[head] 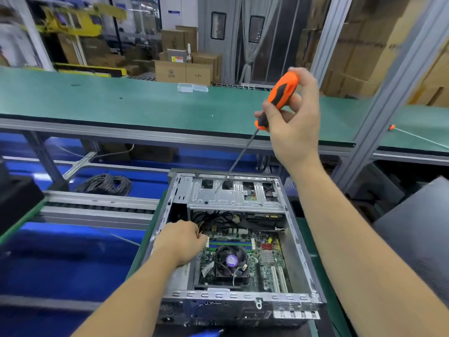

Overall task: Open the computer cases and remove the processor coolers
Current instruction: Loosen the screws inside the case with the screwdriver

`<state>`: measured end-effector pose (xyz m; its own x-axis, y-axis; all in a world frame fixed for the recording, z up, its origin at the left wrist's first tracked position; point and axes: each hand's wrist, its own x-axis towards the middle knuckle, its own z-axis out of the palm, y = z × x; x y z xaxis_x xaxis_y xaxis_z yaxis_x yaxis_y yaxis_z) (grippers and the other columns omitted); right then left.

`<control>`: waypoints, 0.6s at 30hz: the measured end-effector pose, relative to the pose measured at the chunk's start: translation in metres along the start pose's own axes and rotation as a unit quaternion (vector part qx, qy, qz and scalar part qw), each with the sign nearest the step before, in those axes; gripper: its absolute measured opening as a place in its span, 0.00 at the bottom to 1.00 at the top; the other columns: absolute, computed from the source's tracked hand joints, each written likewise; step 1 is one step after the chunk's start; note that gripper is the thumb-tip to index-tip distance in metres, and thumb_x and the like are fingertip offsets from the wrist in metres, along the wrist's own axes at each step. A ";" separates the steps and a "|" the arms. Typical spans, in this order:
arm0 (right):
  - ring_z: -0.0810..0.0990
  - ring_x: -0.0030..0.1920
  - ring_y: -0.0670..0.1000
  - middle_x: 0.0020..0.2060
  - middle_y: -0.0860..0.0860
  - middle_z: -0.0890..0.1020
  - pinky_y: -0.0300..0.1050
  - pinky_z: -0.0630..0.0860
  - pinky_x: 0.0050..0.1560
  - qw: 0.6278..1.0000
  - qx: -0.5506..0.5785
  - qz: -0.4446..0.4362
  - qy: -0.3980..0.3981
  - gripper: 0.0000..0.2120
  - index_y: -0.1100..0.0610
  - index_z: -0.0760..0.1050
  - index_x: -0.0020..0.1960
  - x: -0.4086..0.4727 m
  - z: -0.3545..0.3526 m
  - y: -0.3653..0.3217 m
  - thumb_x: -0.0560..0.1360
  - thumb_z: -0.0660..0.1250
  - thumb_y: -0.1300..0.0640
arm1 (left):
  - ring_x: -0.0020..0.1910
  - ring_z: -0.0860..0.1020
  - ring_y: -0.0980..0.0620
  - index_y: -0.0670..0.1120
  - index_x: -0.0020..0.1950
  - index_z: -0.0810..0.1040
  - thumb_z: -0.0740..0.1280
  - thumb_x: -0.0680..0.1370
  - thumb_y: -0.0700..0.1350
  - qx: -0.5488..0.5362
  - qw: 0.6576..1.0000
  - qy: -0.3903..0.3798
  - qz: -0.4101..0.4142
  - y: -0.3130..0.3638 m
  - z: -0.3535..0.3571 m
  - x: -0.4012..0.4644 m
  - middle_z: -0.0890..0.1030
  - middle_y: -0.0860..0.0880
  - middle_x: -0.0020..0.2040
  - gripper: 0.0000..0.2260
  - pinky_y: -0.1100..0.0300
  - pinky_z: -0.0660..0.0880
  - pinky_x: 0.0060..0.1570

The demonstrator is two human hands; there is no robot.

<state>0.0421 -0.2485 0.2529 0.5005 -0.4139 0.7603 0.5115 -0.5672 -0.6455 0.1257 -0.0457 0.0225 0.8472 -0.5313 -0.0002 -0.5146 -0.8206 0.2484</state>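
— Nearest us, what is the left hand (181,242) doing?

— Its fingers are curled down inside the computer case (233,249), at the left edge of the motherboard (267,259), around a bundle of coloured wires (200,228). Whether they pinch the wires or only push them aside I cannot tell; the fingertips are hidden.

— And the right hand (291,120)?

— Raised well above the case, fingers wrapped round the orange handle of a screwdriver (279,98). The shaft slopes down and to the left, with its tip over the drive cage (233,193) at the far end of the case, apparently not touching anything.

— How far along is the job?

— This case is already open: no side panel on it, all the insides showing. The processor cooler (232,261), a black fan with a purple label, still sits on the board near the case's near edge, its thin lead still running to the board. So I judge the opening done here and the cooler's removal not yet begun. Its screws and lead are left.

— What else is in the case?

— Blue memory slots beyond the fan, white expansion slots to its right, black cabling under the cage.

— Other items around?

— A clear plastic box (192,88) at the far edge of the green desk (121,103). A second screwdriver (398,130) lies at that desk's right end.
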 end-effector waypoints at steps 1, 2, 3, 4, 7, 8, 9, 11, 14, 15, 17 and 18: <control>0.85 0.39 0.56 0.43 0.54 0.77 0.53 0.84 0.44 1.000 0.002 0.013 -0.006 0.23 0.55 0.64 0.70 0.000 0.007 0.006 0.78 0.66 0.67 | 0.30 0.75 0.52 0.47 0.34 0.74 0.57 0.73 0.58 0.002 1.000 0.003 0.002 -0.001 0.000 0.000 0.77 0.49 0.29 0.17 0.61 0.70 0.29; 0.86 0.39 0.55 0.43 0.54 0.77 0.53 0.84 0.44 1.000 -0.001 0.022 -0.012 0.23 0.52 0.65 0.68 0.000 0.014 0.011 0.78 0.66 0.67 | 0.30 0.74 0.52 0.47 0.34 0.74 0.57 0.73 0.58 0.004 1.000 0.004 0.003 -0.001 0.001 0.000 0.77 0.49 0.29 0.17 0.60 0.70 0.29; 0.85 0.39 0.55 0.42 0.53 0.77 0.53 0.84 0.44 0.999 -0.004 0.030 -0.019 0.23 0.50 0.65 0.67 0.000 0.020 0.015 0.78 0.66 0.67 | 0.30 0.75 0.52 0.46 0.35 0.75 0.57 0.73 0.58 0.006 1.000 0.005 0.005 -0.001 0.002 0.001 0.77 0.49 0.29 0.17 0.60 0.70 0.29; 0.85 0.39 0.55 0.42 0.53 0.77 0.53 0.84 0.44 0.999 -0.007 0.038 -0.024 0.23 0.47 0.65 0.65 0.000 0.025 0.019 0.78 0.66 0.67 | 0.30 0.75 0.52 0.46 0.35 0.75 0.57 0.73 0.58 0.009 1.000 0.007 0.006 -0.002 0.003 0.001 0.77 0.49 0.29 0.18 0.61 0.69 0.28; 0.85 0.38 0.54 0.40 0.51 0.76 0.53 0.84 0.45 0.998 -0.008 0.051 -0.030 0.22 0.46 0.64 0.64 0.003 0.036 0.027 0.78 0.66 0.66 | 0.31 0.75 0.51 0.46 0.36 0.76 0.56 0.73 0.58 0.012 1.000 0.016 0.008 -0.002 0.004 0.000 0.77 0.49 0.29 0.18 0.60 0.70 0.28; 0.85 0.38 0.54 0.40 0.50 0.76 0.53 0.84 0.44 0.998 -0.008 0.051 -0.033 0.22 0.47 0.65 0.65 0.005 0.039 0.028 0.77 0.66 0.65 | 0.31 0.76 0.51 0.46 0.36 0.76 0.56 0.73 0.57 0.011 1.000 0.019 0.007 -0.001 0.004 0.000 0.77 0.49 0.29 0.18 0.60 0.72 0.29; 0.85 0.37 0.54 0.39 0.49 0.75 0.53 0.84 0.44 0.998 -0.009 0.047 -0.037 0.22 0.47 0.65 0.65 0.006 0.041 0.029 0.77 0.66 0.65 | 0.31 0.76 0.51 0.46 0.36 0.76 0.56 0.73 0.57 0.010 1.000 0.021 0.007 -0.001 0.004 0.000 0.77 0.49 0.29 0.17 0.59 0.72 0.30; 0.85 0.37 0.54 0.39 0.48 0.75 0.53 0.84 0.43 0.998 -0.010 0.040 -0.049 0.22 0.48 0.65 0.65 0.008 0.046 0.028 0.77 0.66 0.65 | 0.31 0.76 0.50 0.47 0.36 0.76 0.56 0.73 0.57 0.010 1.000 0.021 0.009 0.000 0.004 -0.001 0.77 0.49 0.29 0.17 0.59 0.73 0.30; 0.84 0.38 0.54 0.39 0.49 0.75 0.52 0.84 0.42 0.997 -0.014 0.029 -0.065 0.22 0.47 0.65 0.64 0.010 0.049 0.025 0.77 0.66 0.65 | 0.31 0.76 0.50 0.47 0.36 0.75 0.56 0.73 0.56 0.005 1.000 0.015 0.016 0.000 0.003 -0.002 0.77 0.50 0.30 0.16 0.60 0.70 0.28; 0.84 0.38 0.54 0.39 0.50 0.76 0.51 0.84 0.42 0.997 -0.018 0.026 -0.068 0.22 0.46 0.65 0.64 0.010 0.050 0.024 0.77 0.66 0.65 | 0.32 0.76 0.50 0.47 0.36 0.75 0.56 0.73 0.56 0.007 1.000 0.013 0.018 0.000 0.003 -0.002 0.77 0.50 0.30 0.16 0.60 0.68 0.28; 0.85 0.38 0.54 0.39 0.50 0.76 0.52 0.84 0.43 0.997 -0.023 0.025 -0.071 0.23 0.46 0.64 0.64 0.010 0.049 0.024 0.77 0.66 0.65 | 0.31 0.76 0.50 0.47 0.36 0.74 0.56 0.74 0.56 0.012 1.000 0.007 0.024 0.000 0.002 -0.002 0.77 0.50 0.30 0.16 0.60 0.66 0.27; 0.85 0.38 0.54 0.39 0.51 0.76 0.52 0.84 0.43 0.997 -0.025 0.027 -0.071 0.23 0.46 0.65 0.64 0.010 0.048 0.024 0.77 0.66 0.65 | 0.31 0.76 0.50 0.47 0.36 0.74 0.56 0.74 0.56 0.012 1.000 0.005 0.026 0.000 0.001 -0.002 0.77 0.49 0.30 0.16 0.60 0.65 0.27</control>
<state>0.0935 -0.2320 0.2412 0.6213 -0.3419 0.7051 0.4484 -0.5828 -0.6777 0.1244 -0.0448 0.0209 0.8198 -0.5722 0.0215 -0.5617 -0.7963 0.2246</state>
